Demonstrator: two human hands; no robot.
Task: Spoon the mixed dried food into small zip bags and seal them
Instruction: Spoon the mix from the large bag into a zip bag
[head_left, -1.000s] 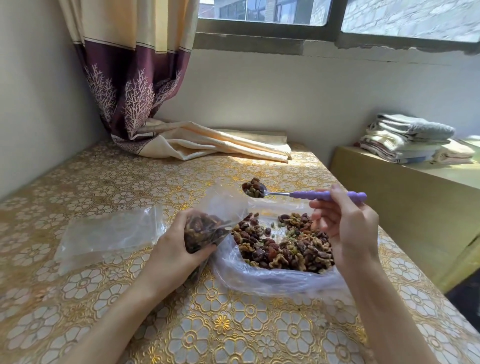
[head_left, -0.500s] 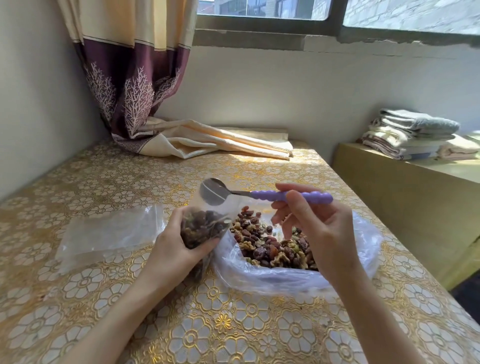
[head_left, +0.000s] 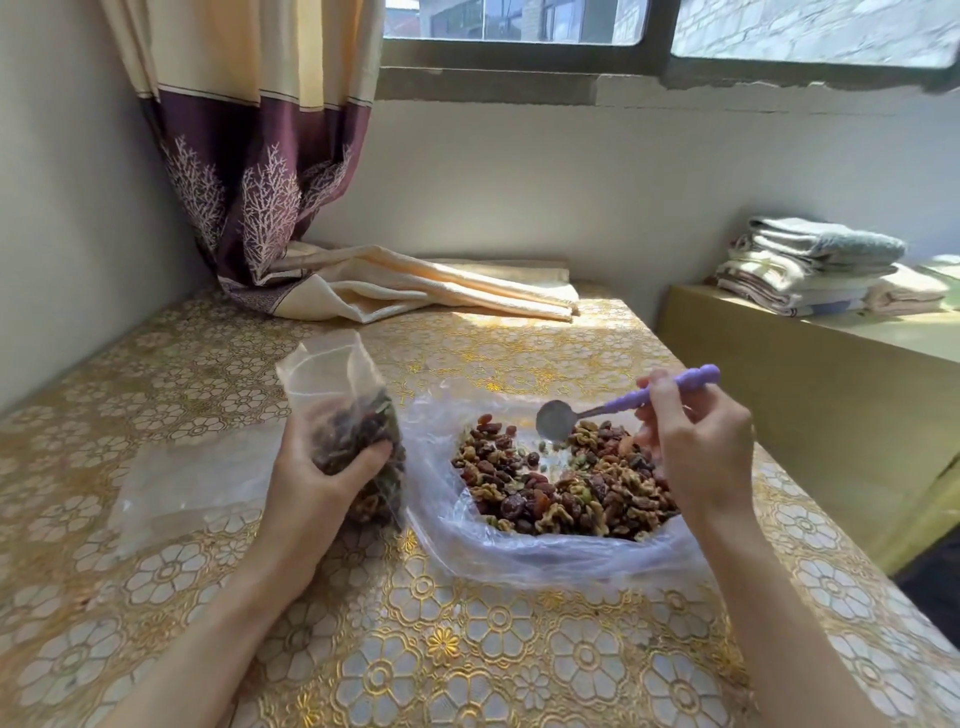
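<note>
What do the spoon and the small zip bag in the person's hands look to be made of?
Spoon: the bowl looks like dull grey metal with a soft sheen; the lilac handle, bumpy and matte, looks like plastic or silicone, and I cannot tell which. Small zip bag: thin clear plastic film, since the dried food shows through and its empty top stands creased and slightly cloudy.

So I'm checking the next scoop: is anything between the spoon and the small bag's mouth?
Nothing visible. The spoon is over the dried mix; only bare tablecloth lies between it and the small zip bag, held upright by the left hand.
</note>
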